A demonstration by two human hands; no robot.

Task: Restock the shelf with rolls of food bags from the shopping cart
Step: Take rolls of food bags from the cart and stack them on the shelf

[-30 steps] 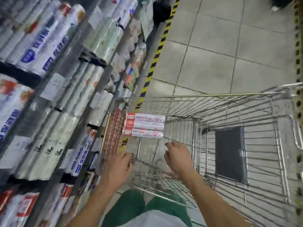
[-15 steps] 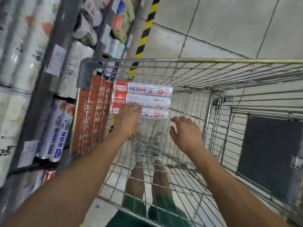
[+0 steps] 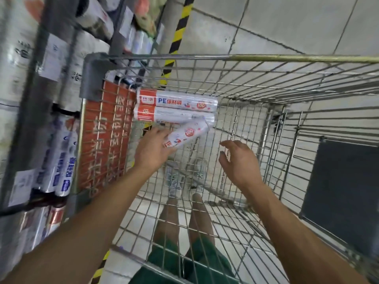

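Head cam: L hand (image 3: pixel 151 152) hides tilted roll (image 3: pixel 187 132) end.

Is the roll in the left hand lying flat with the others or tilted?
Tilted: the left hand grips one end; the roll slants, unlike the two parallel rolls.

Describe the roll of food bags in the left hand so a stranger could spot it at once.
Find the wire shopping cart, then its end by the red sign panel, where three rolls are clustered. Two flat rolls lie parallel; the held roll is nearest, slanted, its lower end in the grip of the left hand.
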